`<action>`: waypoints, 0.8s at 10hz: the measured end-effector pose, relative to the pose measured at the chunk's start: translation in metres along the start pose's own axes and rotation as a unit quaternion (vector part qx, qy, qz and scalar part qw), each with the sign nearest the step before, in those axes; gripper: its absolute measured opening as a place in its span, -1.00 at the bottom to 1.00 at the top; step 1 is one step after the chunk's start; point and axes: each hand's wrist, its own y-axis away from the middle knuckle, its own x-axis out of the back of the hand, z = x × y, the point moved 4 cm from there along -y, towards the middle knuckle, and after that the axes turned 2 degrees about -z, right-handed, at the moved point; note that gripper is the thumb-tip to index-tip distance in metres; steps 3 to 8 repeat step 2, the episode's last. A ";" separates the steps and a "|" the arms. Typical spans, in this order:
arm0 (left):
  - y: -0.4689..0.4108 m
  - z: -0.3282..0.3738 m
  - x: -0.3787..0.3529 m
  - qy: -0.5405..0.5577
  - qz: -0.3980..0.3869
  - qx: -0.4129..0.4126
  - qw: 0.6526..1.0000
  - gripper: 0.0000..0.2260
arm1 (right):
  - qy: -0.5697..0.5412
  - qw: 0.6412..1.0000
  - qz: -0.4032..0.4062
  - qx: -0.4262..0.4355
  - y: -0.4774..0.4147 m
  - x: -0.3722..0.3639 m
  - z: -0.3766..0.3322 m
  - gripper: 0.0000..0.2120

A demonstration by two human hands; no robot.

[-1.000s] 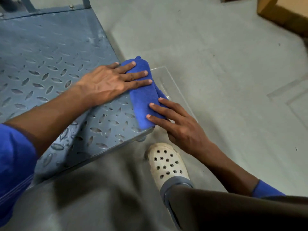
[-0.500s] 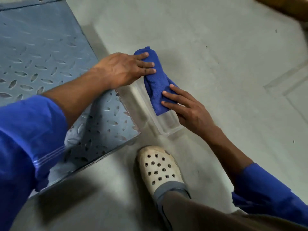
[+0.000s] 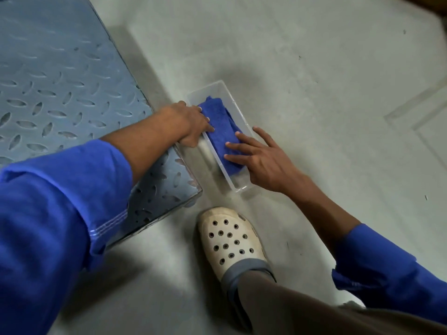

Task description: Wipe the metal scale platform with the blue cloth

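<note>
A person in blue sleeves crouched on a grey concrete floor (image 3: 302, 68) beside the metal scale platform (image 3: 60, 88), a blue-grey checker plate with raised oval treads filling the upper left of the head view. The blue cloth (image 3: 221, 126), folded into a long strip, lay inside a clear plastic container (image 3: 238, 187) set on the floor just beside the platform's near corner, its long side roughly parallel to the platform's edge.

The left hand (image 3: 188, 122) reached across the platform's corner, fingers held together and flat against the far end of the cloth, thumb tucked toward the container's near wall. The right hand (image 3: 261, 158) came in from the opposite side with fingers spread, three fingertips pressing on the nearer end of the cloth while the little finger stretched out over the container's rim. Neither hand pinched the fabric; both lay flat on it.

A cream perforated clog (image 3: 229, 240) was planted on the floor just below the container, near the platform's corner. The cloth was off the platform, touching only the container and the two hands.
</note>
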 end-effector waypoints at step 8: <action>0.063 -0.023 0.032 0.177 0.214 0.115 0.954 -0.44 | -0.048 0.993 0.086 -0.063 -0.017 0.022 -0.015 -0.48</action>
